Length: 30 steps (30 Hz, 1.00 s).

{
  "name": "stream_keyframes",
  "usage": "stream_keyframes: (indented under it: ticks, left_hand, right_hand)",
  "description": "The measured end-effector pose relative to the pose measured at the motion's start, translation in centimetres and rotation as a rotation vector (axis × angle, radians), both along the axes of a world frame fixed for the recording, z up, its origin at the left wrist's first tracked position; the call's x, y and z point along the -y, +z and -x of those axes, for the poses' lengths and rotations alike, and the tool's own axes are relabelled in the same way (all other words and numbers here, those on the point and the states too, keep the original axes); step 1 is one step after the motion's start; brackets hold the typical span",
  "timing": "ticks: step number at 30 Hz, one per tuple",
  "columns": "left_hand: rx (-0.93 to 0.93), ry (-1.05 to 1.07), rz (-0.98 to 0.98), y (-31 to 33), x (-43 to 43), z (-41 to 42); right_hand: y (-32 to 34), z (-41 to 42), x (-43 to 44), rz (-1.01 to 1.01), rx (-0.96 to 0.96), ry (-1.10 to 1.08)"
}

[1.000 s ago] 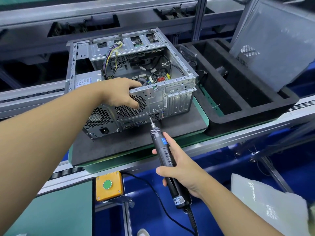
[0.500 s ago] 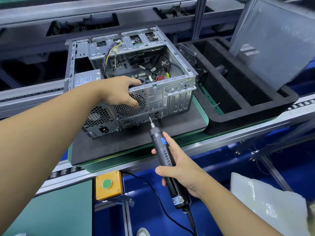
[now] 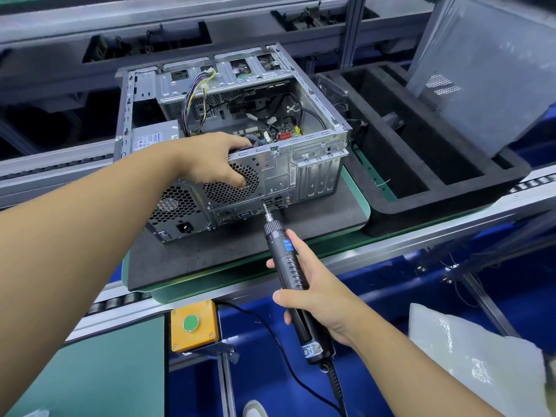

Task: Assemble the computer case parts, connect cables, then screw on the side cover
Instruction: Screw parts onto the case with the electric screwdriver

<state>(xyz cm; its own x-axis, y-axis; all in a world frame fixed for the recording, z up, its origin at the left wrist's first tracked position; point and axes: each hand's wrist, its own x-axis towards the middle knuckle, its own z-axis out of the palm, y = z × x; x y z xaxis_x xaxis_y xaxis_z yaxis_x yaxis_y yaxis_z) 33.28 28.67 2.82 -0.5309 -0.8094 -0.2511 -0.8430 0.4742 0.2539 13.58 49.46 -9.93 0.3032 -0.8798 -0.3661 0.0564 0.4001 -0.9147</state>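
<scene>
The case (image 3: pixel 313 173) is open and the side cover (image 3: pixel 487 73) not yet fitted; the left hand (image 3: pixel 210 164) grips the case's rear edge, and the right hand (image 3: pixel 319 299) grasps the screwdriver (image 3: pixel 278 236) against the rear panel.

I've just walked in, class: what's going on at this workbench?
A person is working on an open computer case lying on a dark foam mat. The left hand grips the case's edge above the fan grille. The right hand holds an electric screwdriver, its bit at the back panel beside the ports. The side cover is not yet on; it leans at the black foam tray to the right.
</scene>
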Motion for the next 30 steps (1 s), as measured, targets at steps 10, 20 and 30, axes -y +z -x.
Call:
stream_keyframes:
  ticks: [10,20,30]
  left_hand:
    - [0.003,0.019,0.001,-0.11,0.02,0.01]
    - [-0.006,0.030,0.006,-0.14,0.01,0.00]
    - [-0.008,0.033,0.001,-0.02,-0.14,0.12]
  right_hand:
    - [0.13,-0.32,0.35,0.012,-0.010,0.002]
    - [0.01,-0.50,0.70,0.001,-0.013,-0.012]
    - [0.73,-0.53,0.75,-0.025,0.039,-0.008]
